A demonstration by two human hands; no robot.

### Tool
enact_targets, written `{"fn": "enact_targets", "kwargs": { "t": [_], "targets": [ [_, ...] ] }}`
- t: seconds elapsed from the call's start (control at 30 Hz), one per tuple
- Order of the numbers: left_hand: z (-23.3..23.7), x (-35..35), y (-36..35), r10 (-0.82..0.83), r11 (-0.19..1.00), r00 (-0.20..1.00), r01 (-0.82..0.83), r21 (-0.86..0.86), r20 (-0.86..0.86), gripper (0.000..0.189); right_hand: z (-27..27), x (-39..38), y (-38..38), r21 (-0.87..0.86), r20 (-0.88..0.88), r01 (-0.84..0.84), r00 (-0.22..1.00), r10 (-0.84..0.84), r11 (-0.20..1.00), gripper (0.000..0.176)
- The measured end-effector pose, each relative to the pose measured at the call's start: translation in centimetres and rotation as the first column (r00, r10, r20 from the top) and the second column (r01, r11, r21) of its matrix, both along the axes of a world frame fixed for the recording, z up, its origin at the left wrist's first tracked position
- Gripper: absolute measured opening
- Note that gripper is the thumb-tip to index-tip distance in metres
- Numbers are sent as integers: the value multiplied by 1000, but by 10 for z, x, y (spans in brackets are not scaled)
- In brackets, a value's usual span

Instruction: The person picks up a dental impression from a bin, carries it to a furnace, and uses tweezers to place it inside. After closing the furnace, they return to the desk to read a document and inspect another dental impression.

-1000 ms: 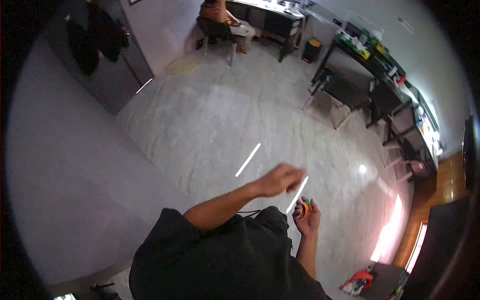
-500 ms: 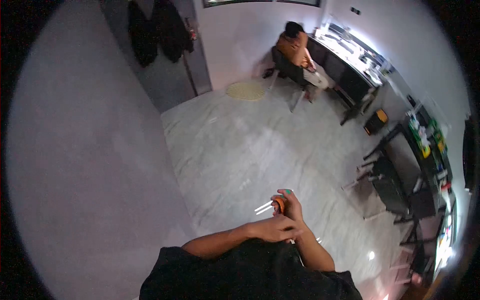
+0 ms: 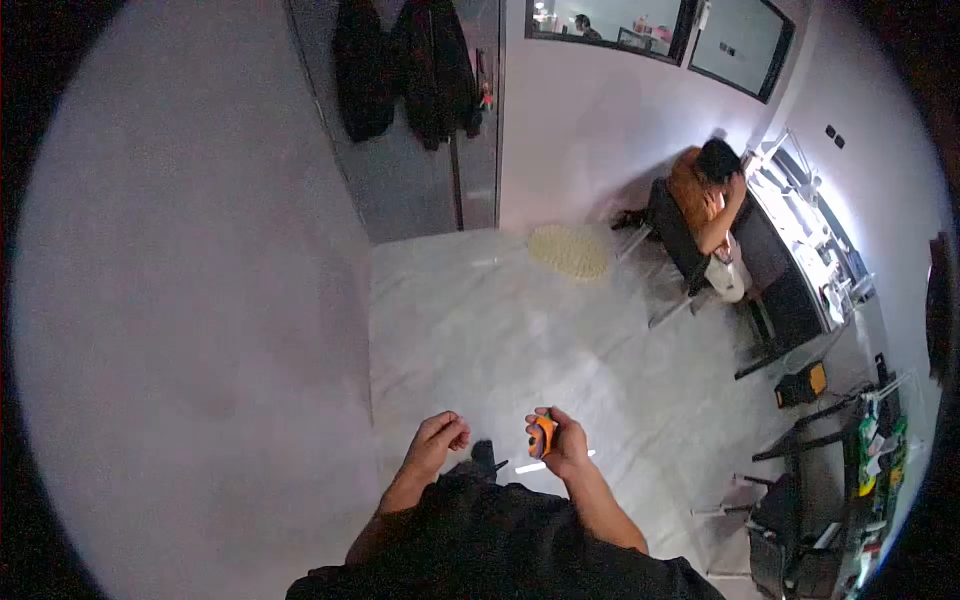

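My right hand (image 3: 567,440) is wrapped round a small rounded orange-and-black object, which looks like a tape measure (image 3: 543,437). Its orange face points left, and my fingers cover part of it. Left of it, my left hand (image 3: 440,436) is held apart with the fingers curled in. Whether anything small is pinched there, I cannot make out. Both hands are in front of my black shirt, above the pale marbled floor (image 3: 480,330).
A person (image 3: 705,195) sits on a dark chair at a lit desk (image 3: 790,285). A round yellowish mat (image 3: 568,251) lies near the grey door (image 3: 410,190), where dark jackets (image 3: 435,75) hang. Chairs (image 3: 785,510) and a cluttered table (image 3: 880,470) stand right. A grey wall (image 3: 200,300) rises left.
My hands have moved apart: the left went leftward, away from my right wrist. The orange object stays in my right hand. My view has shifted up and left. The seated person has raised an arm.
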State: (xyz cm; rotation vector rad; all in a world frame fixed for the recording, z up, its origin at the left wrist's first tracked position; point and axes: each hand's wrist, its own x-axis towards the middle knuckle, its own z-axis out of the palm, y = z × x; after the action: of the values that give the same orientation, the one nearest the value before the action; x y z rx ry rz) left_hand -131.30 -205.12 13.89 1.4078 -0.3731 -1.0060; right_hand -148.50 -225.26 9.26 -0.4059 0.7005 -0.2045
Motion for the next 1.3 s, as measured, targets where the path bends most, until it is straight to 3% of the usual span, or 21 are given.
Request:
{"fn": "enact_targets", "kwargs": {
  "t": [0.1, 0.13, 0.23, 0.33, 0.43, 0.57, 0.67, 0.77, 0.9, 1.17, 1.3],
  "targets": [
    [17, 79, -84, -136, 974, 976, 163, -159, 171, 31, 7, 54, -53, 40, 25, 6, 1000, -7, 999, 32],
    [29, 94, -112, -128, 985, 969, 150, -91, 213, 36, 13, 69, -69, 19, 17, 43, 999, -43, 999, 32],
    [62, 141, -178, -386, 922, 846, 368, 122, 368, 35, 6, 105, -127, -40, 61, 103, 993, -101, 994, 32],
    [61, 177, -235, -493, 859, 722, 492, 142, 484, 30, 7, 148, -185, 4, 114, 202, 973, -201, 979, 30],
    [71, 220, -295, -505, 853, 698, 492, 172, 507, 26, 1, 208, -251, 12, 118, 234, 965, -234, 972, 29],
    [48, 249, -344, -377, 925, 796, 300, 232, 473, 33, 17, 263, -327, -48, 73, 112, 991, -108, 993, 29],
    [56, 288, -373, -338, 941, 729, 248, 231, 595, 37, 27, 317, -389, -147, 51, 65, 997, -58, 987, 29],
    [60, 322, -403, -224, 948, 870, 89, 306, 440, 44, 37, 371, -441, -150, 149, 80, 987, -57, 986, 31],
    [44, 340, -418, -186, 960, 821, 35, 276, 540, 42, 69, 392, -460, -254, 167, 31, 986, 12, 967, 32],
    [50, 409, -454, 10, 999, 821, -35, 34, 571, 19, 56, 473, -460, 3, 263, -70, 963, 66, 998, 34],
    [36, 440, -440, 41, 997, 903, -64, 40, 428, 29, 64, 509, -452, 47, 316, -172, 937, 149, 984, 35]
  ]
}}
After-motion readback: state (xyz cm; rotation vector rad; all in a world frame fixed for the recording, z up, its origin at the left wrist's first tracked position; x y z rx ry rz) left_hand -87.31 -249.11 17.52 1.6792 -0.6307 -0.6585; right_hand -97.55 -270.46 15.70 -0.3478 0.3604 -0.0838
